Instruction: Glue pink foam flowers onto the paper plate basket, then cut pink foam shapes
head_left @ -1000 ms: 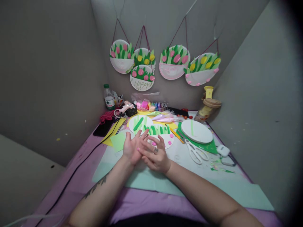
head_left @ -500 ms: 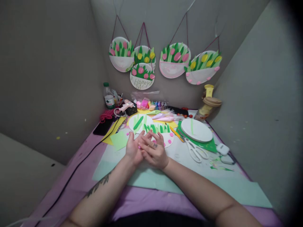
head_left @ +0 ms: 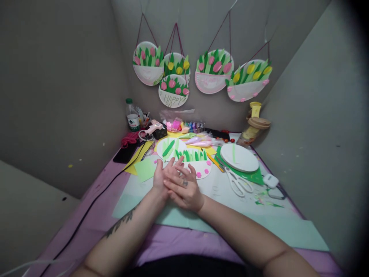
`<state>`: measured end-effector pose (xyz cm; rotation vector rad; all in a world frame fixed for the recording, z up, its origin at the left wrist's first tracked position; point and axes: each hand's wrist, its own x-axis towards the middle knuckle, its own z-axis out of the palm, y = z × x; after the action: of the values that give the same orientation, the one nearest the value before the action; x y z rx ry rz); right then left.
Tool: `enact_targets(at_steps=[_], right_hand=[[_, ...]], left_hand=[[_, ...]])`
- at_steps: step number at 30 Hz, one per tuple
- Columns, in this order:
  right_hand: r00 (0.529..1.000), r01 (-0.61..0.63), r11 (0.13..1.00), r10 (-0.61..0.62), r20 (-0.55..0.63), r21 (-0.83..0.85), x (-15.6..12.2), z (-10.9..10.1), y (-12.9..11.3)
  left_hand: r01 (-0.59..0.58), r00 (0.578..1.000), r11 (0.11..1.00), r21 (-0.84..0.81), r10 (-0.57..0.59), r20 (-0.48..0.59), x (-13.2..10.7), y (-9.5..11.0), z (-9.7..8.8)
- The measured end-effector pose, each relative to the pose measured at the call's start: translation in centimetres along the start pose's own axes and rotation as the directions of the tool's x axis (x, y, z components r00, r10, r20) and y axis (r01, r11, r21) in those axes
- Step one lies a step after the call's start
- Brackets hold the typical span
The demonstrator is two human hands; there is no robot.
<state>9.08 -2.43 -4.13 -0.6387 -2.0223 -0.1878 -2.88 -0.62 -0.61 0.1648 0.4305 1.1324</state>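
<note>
My left hand [head_left: 161, 179] is turned palm up above the table, its fingers stretched out and spread. Across its palm lie the straight fingers of my right hand [head_left: 186, 190], covering whatever is between them. Just beyond both hands is a white paper-plate pocket [head_left: 203, 166] with pink flower shapes [head_left: 208, 163] on its front and green paper leaves [head_left: 191, 155] along its top. Behind my left fingers lies a white paper plate [head_left: 180, 144] with green strips on it. A small pink piece [head_left: 155, 162] sits near my left thumb.
White-handled scissors [head_left: 238, 184] and a stack of plates [head_left: 240, 157] lie to the right, near green scraps [head_left: 269, 203]. A black cable [head_left: 95, 202] runs down the left side from a pink glue gun [head_left: 154, 127]. Finished plate baskets [head_left: 215, 82] hang on the wall.
My right fingers have slid a little left and toward me over the left palm. A small pink bit seen between the hands before is now hidden. The view has shifted slightly.
</note>
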Motion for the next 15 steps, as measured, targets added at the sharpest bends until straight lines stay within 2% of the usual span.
enact_targets(at_steps=[3,6,8,12,15], right_hand=[[0.997,-0.075,0.997,0.074,-0.020,-0.036,0.06,-0.01,-0.03],[0.999,-0.032,0.999,0.032,0.005,-0.041,-0.03,-0.13,-0.18],[0.999,0.016,1.000,-0.015,0.038,-0.022,-0.03,-0.10,-0.36],[0.997,-0.072,0.995,0.073,0.006,-0.075,0.02,0.03,-0.48],[0.998,-0.060,0.996,0.061,0.003,-0.073,-0.05,-0.04,-0.55]], left_hand=[[0.019,0.999,1.000,0.010,-0.019,-0.029,0.03,0.01,-0.06],[-0.049,0.998,0.999,0.024,0.050,-0.039,0.06,0.25,-0.11],[-0.046,0.998,0.998,0.037,0.047,-0.035,0.10,0.21,-0.13],[0.016,0.995,0.998,0.055,-0.010,-0.095,0.16,-0.02,-0.13],[-0.053,0.994,0.996,0.069,0.059,-0.094,0.29,0.07,-0.31]])
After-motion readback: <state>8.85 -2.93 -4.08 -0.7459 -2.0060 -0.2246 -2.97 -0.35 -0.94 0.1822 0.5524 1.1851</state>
